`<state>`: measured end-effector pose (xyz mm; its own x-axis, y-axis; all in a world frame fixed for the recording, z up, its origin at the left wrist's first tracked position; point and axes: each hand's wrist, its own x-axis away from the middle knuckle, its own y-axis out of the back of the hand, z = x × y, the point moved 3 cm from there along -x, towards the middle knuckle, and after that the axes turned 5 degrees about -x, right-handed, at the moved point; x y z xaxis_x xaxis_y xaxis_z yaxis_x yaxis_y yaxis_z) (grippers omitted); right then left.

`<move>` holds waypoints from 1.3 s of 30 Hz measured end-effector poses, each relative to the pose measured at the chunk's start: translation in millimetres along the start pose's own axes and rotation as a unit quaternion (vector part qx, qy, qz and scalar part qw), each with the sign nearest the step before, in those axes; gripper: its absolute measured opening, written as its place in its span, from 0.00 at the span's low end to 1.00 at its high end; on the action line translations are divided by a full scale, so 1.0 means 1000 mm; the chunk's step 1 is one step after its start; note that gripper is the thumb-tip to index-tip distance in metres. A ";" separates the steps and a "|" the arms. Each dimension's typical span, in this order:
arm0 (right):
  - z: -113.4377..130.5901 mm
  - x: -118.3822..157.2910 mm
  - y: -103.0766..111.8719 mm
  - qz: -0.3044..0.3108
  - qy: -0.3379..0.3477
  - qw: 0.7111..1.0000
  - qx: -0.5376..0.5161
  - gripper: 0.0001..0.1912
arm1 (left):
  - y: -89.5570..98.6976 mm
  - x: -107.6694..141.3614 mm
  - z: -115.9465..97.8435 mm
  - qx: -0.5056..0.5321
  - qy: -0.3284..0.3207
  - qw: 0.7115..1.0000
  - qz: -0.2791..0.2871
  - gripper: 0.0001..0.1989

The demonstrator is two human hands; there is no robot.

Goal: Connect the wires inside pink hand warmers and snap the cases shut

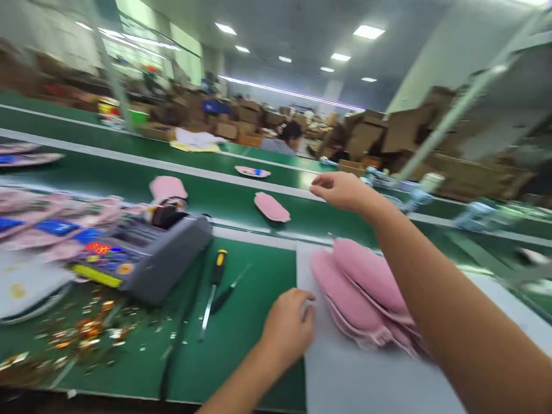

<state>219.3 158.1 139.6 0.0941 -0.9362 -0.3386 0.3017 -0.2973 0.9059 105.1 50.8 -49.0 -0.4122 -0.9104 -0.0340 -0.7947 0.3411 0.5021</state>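
My right hand (342, 190) is stretched out over the green conveyor belt, fingers bent and thumb a little apart, with nothing visible in it. Left of it on the belt lies a pink padded oval pouch (272, 207), not touching the hand. My left hand (290, 322) hovers near the left edge of the white sheet (336, 379), fingers loosely curled, a gap between thumb and forefinger, and no object showing. Beside it, several pink padded pouches (353, 293) lie in an overlapping pile on the sheet. My right forearm hides part of that pile.
A grey tape dispenser (172, 259) stands left on the green bench. Near it are a yellow-and-black screwdriver (214, 293), a thin dark-handled tool (226, 294) and gold scraps (88, 330). More pink pieces (101, 210) lie behind. A person (282, 138) sits beyond the belt.
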 end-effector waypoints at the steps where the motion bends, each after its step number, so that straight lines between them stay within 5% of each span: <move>1: -0.018 0.019 0.007 -0.003 -0.039 0.999 0.015 0.12 | -0.006 0.001 0.000 0.003 0.000 1.000 0.016 0.13; 4: -0.047 0.093 0.016 -0.038 -0.125 0.991 0.037 0.14 | -0.018 0.003 -0.001 0.014 0.024 0.999 0.040 0.14; 9: -0.057 0.193 -0.014 -0.052 -0.202 0.977 0.036 0.19 | -0.022 -0.022 -0.005 0.029 0.132 0.991 0.009 0.19; 12: -0.066 0.202 -0.027 -0.022 -0.222 0.974 0.037 0.28 | -0.023 -0.043 -0.012 0.055 0.159 0.986 0.001 0.18; 17: -0.088 0.176 -0.023 0.084 -0.214 0.973 0.013 0.49 | -0.029 -0.048 -0.019 0.124 0.163 0.979 0.013 0.16; 21: -0.096 0.169 -0.011 0.112 -0.191 0.975 -0.009 0.47 | -0.033 -0.043 -0.011 0.193 0.171 0.966 -0.009 0.17; 26: -0.052 0.190 -0.010 0.025 -0.185 0.982 -0.037 0.40 | -0.010 -0.020 -0.004 0.304 0.125 0.940 -0.092 0.45; 27: -0.036 0.198 -0.014 -0.034 -0.199 0.975 -0.091 0.38 | -0.004 -0.012 -0.005 0.351 0.095 0.928 -0.083 0.51; 29: 0.001 0.212 -0.033 -0.051 -0.173 0.961 -0.211 0.41 | 0.005 0.008 -0.007 0.469 0.033 0.883 -0.014 0.59; 32: 0.047 0.230 -0.071 0.014 -0.144 0.921 -0.361 0.39 | 0.011 0.036 -0.002 0.597 0.011 0.796 0.102 0.52; 35: 0.062 0.240 -0.103 0.060 -0.174 0.881 -0.437 0.31 | 0.012 0.050 0.015 0.598 0.038 0.796 0.091 0.43; 37: 0.058 0.246 -0.116 0.079 -0.198 0.878 -0.428 0.26 | 0.011 0.054 0.029 0.584 0.062 0.807 0.051 0.36; 39: 0.048 0.252 -0.121 0.087 -0.214 0.888 -0.397 0.23 | 0.009 0.057 0.041 0.602 0.121 0.789 0.040 0.28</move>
<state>161.4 -51.2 -43.2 -0.1127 -0.9912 0.0699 0.9079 -0.0741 0.4127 56.7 11.7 -81.8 -0.5008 -0.8432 0.1954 -0.6782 0.2421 -0.6939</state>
